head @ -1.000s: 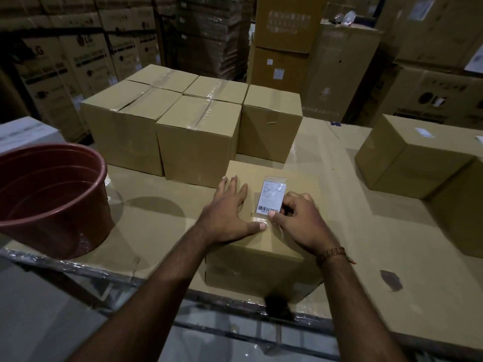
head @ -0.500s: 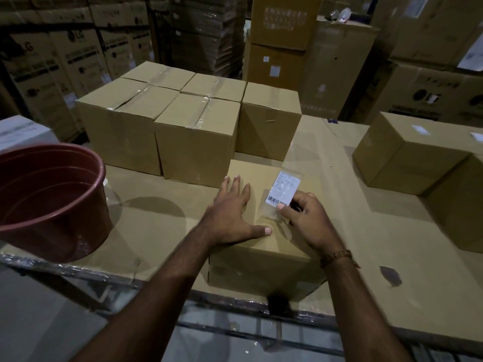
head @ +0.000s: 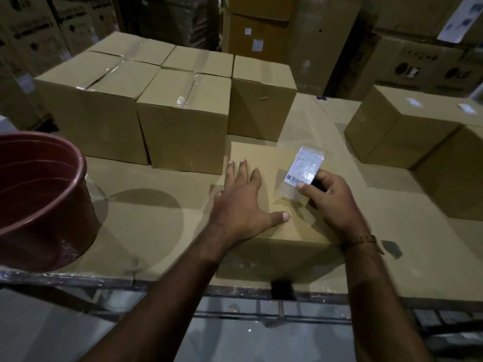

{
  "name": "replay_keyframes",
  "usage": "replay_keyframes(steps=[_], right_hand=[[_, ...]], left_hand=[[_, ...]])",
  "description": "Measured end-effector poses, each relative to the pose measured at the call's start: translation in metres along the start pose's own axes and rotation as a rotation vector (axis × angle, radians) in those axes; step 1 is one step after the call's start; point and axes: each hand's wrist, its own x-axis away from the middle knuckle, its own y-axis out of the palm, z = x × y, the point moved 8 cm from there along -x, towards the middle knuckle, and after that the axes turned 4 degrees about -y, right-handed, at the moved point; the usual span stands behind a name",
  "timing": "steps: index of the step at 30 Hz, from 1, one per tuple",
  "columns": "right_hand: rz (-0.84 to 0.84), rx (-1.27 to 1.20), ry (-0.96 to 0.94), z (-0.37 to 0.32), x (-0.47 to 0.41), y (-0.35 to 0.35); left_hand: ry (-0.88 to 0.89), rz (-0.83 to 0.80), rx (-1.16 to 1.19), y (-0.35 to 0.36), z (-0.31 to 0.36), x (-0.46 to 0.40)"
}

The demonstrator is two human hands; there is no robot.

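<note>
A small brown cardboard box (head: 271,246) sits at the near edge of the cardboard-covered table (head: 156,218). My left hand (head: 243,205) lies flat on the box top, fingers straight and spread. My right hand (head: 332,202) pinches the lower end of a white barcode label in a clear plastic sleeve (head: 304,169), lifted and tilted over the box's right side.
A group of taped cardboard boxes (head: 183,121) stands just behind the small box. Two more boxes (head: 402,126) sit at the right. A dark red plastic tub (head: 39,199) stands at the left edge. Big stacked cartons (head: 418,61) fill the background.
My right hand has peeled the sleeved label up off the box top and carried it to the right. My left hand stays pressed on the box.
</note>
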Motion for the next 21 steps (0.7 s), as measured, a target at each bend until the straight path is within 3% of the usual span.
replay_keyframes(steps=[9,17,21], right_hand=[[0.035,-0.059,-0.014,-0.007,0.003,0.0],[-0.007,-0.014,-0.008,-0.017,0.005,0.004],[-0.048,-0.019,0.055,-0.022,0.009,0.01]], left_hand=[[-0.005,0.006,-0.022,0.002,-0.001,-0.002],[0.008,-0.166,-0.138,0.003,0.004,-0.005],[0.022,-0.144,-0.065,-0.002,0.005,-0.003]])
